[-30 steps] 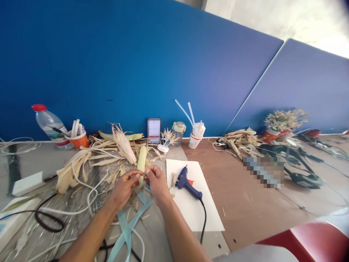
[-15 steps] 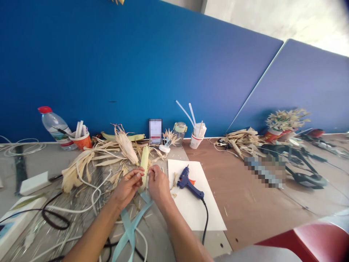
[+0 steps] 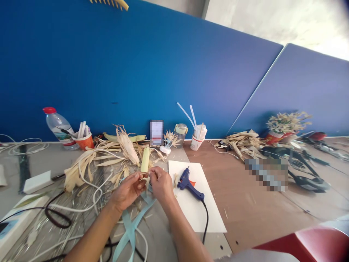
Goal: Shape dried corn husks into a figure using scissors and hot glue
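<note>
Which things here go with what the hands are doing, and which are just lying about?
Likely belonging:
thin pale strip, in the right hand, left hand close by
corn husks
glue gun, perhaps

Probably just lying about:
red-capped bottle
lidded jar

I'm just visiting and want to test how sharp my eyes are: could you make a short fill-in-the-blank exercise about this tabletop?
1. The person's left hand is farther from the glue gun than their ____ hand.
2. The glue gun lies on a ____ sheet.
3. The plastic bottle has a ____ cap.
4. The cord of the glue gun is ____.

Missing words: right; white; red; black.
</note>
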Tool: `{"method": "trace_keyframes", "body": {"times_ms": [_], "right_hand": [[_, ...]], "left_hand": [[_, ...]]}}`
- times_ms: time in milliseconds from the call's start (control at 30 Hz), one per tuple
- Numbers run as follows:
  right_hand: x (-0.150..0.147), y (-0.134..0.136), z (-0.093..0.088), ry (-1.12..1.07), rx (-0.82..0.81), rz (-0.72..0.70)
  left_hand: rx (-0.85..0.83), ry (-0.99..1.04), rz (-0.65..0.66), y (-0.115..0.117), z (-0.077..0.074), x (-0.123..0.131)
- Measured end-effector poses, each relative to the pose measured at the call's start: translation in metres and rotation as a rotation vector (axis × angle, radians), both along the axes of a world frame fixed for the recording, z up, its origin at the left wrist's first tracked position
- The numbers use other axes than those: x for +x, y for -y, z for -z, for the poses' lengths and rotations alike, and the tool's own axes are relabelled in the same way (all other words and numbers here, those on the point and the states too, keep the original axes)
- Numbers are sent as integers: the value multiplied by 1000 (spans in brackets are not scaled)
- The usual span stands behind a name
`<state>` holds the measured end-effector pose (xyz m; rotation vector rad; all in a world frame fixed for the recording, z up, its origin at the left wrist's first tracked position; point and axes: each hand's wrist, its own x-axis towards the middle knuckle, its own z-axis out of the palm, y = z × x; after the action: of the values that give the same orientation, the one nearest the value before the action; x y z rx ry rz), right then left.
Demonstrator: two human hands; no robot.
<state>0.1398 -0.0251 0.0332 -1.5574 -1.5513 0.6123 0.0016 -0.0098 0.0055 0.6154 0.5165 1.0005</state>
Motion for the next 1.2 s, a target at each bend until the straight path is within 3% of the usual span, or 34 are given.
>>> {"method": "trace_keyframes", "body": {"times_ms": [400, 667, 833, 1067, 1200], "right_hand": [[-1, 0, 7, 148, 72, -30], [0, 2, 4, 172, 62, -36], [-2, 2, 6, 201, 64, -49], [-2, 2, 6, 211, 31, -52], [-1, 1, 6, 134, -25, -36]], "left_hand": [[-28, -128, -125, -8, 8, 2], [3, -193, -69, -6, 8, 1], [73, -236, -68, -4, 6, 2], [208, -500, -129, -5, 4, 5], [245, -497, -133, -6, 6, 4]]}}
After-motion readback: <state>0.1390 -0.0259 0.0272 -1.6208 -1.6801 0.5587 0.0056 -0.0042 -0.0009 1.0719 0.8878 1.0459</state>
